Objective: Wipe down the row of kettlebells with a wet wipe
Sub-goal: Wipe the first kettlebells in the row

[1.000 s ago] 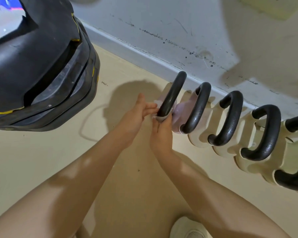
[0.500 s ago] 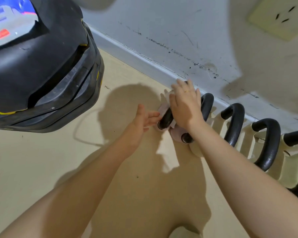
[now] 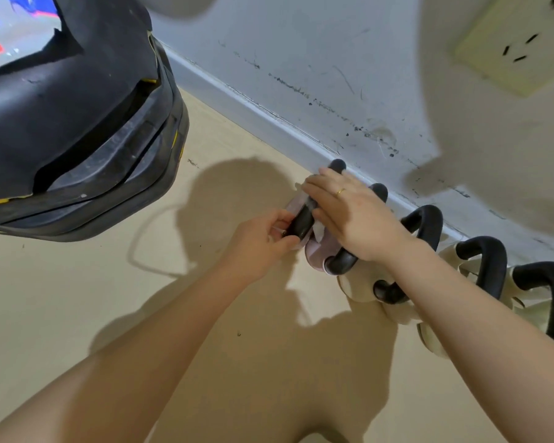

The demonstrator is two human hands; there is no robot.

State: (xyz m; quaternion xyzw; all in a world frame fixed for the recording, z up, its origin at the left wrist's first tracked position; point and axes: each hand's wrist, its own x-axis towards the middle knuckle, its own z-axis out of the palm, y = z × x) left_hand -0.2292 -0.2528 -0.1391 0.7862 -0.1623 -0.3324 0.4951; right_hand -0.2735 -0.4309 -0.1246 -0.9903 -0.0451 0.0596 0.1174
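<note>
A row of kettlebells with black handles stands along the wall. The two leftmost have pale pink bodies, the others (image 3: 480,260) cream ones. My left hand (image 3: 263,244) pinches the near end of the first kettlebell's handle (image 3: 301,220). My right hand (image 3: 349,212) lies flat across the tops of the first and second kettlebell (image 3: 314,254). It presses a white wet wipe (image 3: 318,231), and only a corner of the wipe shows under the palm. A ring is on one finger of the right hand.
A big black machine base (image 3: 77,123) overhangs the beige floor at upper left. The scuffed grey wall and its baseboard (image 3: 253,107) run right behind the kettlebells. A wall socket (image 3: 518,43) sits at upper right.
My right hand rose from the near base of the first handle, went over its top, and now lies flat over the first two kettlebells. My left hand closed on the handle's near end.
</note>
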